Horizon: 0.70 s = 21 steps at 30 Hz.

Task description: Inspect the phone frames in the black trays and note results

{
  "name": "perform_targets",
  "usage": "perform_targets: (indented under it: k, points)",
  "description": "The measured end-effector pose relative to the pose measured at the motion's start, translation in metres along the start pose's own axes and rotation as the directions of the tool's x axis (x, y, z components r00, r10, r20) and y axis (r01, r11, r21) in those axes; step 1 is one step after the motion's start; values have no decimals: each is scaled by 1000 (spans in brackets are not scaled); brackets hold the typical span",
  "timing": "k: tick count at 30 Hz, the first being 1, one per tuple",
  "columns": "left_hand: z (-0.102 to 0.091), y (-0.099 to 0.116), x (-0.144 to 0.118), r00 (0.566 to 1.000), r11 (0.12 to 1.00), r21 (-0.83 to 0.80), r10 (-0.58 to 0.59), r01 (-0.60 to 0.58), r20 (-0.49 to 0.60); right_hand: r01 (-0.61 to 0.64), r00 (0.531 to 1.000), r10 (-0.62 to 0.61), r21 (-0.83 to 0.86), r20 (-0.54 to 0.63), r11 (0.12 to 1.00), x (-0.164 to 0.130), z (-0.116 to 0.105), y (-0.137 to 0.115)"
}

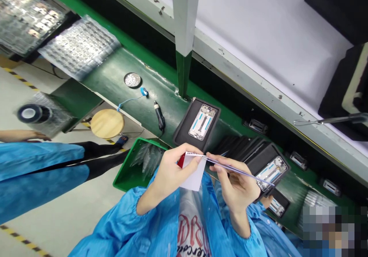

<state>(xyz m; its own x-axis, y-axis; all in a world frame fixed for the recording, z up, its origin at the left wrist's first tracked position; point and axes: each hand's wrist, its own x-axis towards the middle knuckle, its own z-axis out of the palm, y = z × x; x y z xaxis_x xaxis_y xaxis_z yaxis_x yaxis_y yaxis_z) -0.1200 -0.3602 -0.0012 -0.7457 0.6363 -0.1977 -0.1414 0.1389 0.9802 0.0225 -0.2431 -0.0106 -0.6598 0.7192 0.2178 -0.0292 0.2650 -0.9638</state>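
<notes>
My left hand [172, 171] is closed on the left part of a small notepad [192, 174], its thumb pressed on a white page. Punched holes run along the pad's top edge, and a bit of red shows beside my left fingers. My right hand [237, 182] pinches the pad's other part, a thin leaf seen nearly edge-on with a bluish edge. The pad is held spread in front of my chest. Just beyond it, a phone frame [203, 122] with blue strips lies in a black tray [184, 128] on the green bench.
Beyond the tray lie an electric screwdriver [159, 116], a blue clip with cord [144, 92] and a round dish of small parts [132, 80]. Stacked black trays [244, 149] stand right. A green bin [122, 176], a stool [107, 123] and a person in blue [37, 172] are left.
</notes>
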Motion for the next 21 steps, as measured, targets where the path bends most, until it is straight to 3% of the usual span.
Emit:
perform_targets:
  k: [10, 13, 17, 21]
  points:
    - [-2, -7, 1, 1000, 1000, -1, 3, -3, 11, -27, 1000, 27, -3, -2, 1000, 4, 3, 1]
    - [-5, -20, 3, 1000, 998, 60, -3, 2, 25, -111, 991, 113, 25, -67, 993, 9, 7, 5]
    - [-11, -57, 12, 999, 975, 221, -16, 5, 48, -364, 918, 371, 70, -138, 929, 27, 13, 38]
    - [-12, -98, 22, 996, 966, 260, -28, 4, 87, -510, 857, 509, 20, -82, 860, 41, 16, 91]
